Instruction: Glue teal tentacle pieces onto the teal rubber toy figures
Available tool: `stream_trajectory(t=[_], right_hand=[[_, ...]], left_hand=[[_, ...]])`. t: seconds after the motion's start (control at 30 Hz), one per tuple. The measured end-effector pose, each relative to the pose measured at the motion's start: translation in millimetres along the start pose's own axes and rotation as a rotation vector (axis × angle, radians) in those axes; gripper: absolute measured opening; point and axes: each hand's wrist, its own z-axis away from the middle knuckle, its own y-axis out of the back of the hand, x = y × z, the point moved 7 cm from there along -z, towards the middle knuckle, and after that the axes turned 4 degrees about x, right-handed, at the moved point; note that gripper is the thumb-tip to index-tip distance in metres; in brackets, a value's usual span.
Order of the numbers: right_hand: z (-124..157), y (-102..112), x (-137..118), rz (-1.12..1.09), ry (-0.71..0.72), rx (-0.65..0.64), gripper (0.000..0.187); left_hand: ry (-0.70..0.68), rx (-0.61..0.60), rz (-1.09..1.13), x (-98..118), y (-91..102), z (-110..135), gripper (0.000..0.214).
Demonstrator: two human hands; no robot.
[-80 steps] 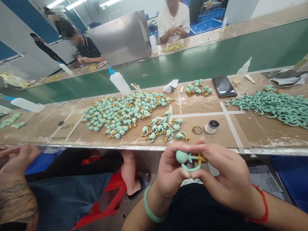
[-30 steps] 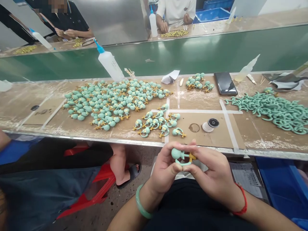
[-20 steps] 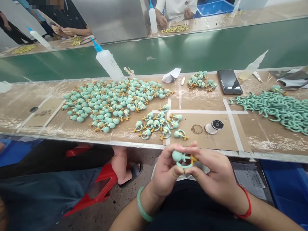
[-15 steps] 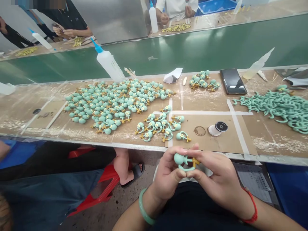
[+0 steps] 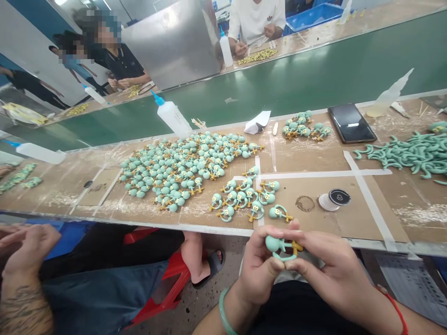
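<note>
Hands close on one small teal figure (image 5: 275,244), and from this head camera I read the hold as a two-sided pinch. The left hand (image 5: 259,274) curls around the round head end with its thumb pressed in, while the right hand (image 5: 330,265) closes on the far end from the other side. The figure sits just short of the bench edge, above the lap, with a looped teal arm curving beneath it. A yellow piece (image 5: 296,246) shows at the far side, but fingers mask it, so I can't be sure how it joins. Working this close to the body probably steadies such a small, soft part.

A jade bangle (image 5: 223,316) circles the left wrist and a red cord (image 5: 396,309) the right. Ahead, a small group of figures (image 5: 244,197) lies nearest the hands, beside a large cluster of figures (image 5: 174,172). A heap of loose teal curved pieces (image 5: 408,156) sits off to the right. Keeping them apart seems meant to separate like parts within reach. A squeeze bottle (image 5: 171,116) stands beyond the cluster. At lower left, a neighbouring person's hand (image 5: 31,251) stays well apart.
</note>
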Motion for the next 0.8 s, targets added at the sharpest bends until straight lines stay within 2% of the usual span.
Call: stream_trajectory(t=[0.2, 0.3, 0.33, 0.4, 0.47, 0.5, 0.6, 0.73, 0.8], right_hand=[[-6, -4, 4, -0.021, -0.012, 0.016, 0.026], [-6, -2, 7, 0.027, -0.034, 0.018, 0.024], [-5, 2, 7, 0.048, -0.031, 0.044, 0.022], [0, 16, 8, 0.085, -0.012, 0.128, 0.017], [7, 33, 12, 0.124, 0.004, 0.218, 0.013], [11, 41, 14, 0.148, 0.004, 0.259, 0.013], [20, 60, 25, 0.227, -0.038, 0.367, 0.013], [24, 75, 35, 0.286, -0.101, 0.437, 0.018], [24, 83, 37, 0.314, -0.114, 0.453, 0.019]], left_hand=[[-0.045, 0.045, -0.095, 1, 0.8, -4, 0.036], [-0.115, 0.137, -0.304, 26, 18.7, -7, 0.038], [-0.145, 0.211, -0.442, 41, 31.5, -8, 0.039], [-0.174, 0.422, -0.869, 77, 65.2, -7, 0.038], [-0.143, 0.633, -1.425, 113, 97.9, -3, 0.038], [-0.118, 0.683, -1.548, 125, 111.6, -3, 0.038], [-0.086, 0.693, -1.712, 138, 136.2, -6, 0.04], [-0.08, 0.65, -1.814, 131, 139.2, -16, 0.045], [-0.069, 0.67, -1.876, 137, 139.4, -25, 0.045]])
